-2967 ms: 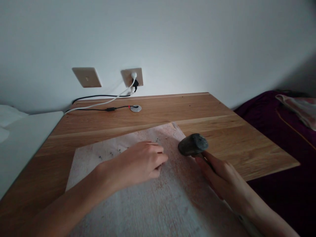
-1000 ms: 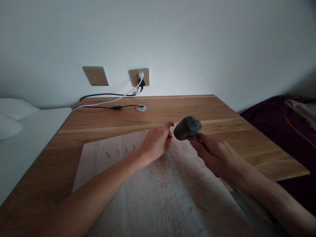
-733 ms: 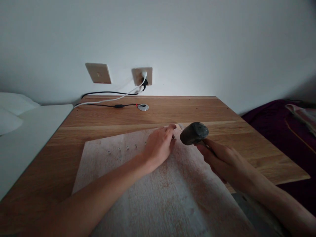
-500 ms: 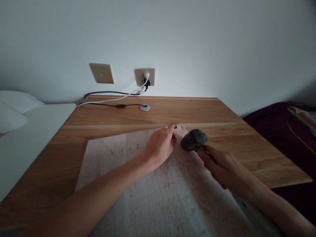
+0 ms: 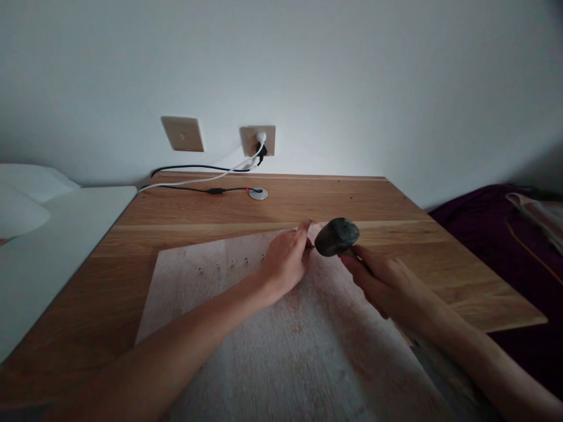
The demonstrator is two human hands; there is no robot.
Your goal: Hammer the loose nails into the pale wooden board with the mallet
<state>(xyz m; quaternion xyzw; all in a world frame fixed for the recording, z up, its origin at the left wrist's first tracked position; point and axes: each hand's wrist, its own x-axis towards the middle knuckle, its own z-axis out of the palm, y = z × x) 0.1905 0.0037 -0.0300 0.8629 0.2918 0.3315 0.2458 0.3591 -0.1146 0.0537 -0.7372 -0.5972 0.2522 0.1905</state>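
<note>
My right hand (image 5: 376,278) grips the handle of a dark, round-headed mallet (image 5: 336,237), held over the far right part of a pale, worn board (image 5: 281,346). Close beside the mallet's head, my left hand (image 5: 285,258) rests at the board's far edge with its fingers pinched together. A small dark tip shows at those fingers, too small to name. Left of this hand, several small metal fasteners (image 5: 232,263) stand in a row along the board. Part of that row is hidden behind the hand.
Under the board is a wooden desktop (image 5: 457,275) against the wall. White and black cables (image 5: 193,179) run from a wall socket (image 5: 270,140) to the left; a grommet (image 5: 258,193) sits in the desktop. A white surface (image 5: 65,252) is at left, purple cloth (image 5: 479,217) at right.
The mallet and my right hand have shifted left and slightly away from me, nearer to my left hand. My left hand stays at nearly the same spot, still pinched.
</note>
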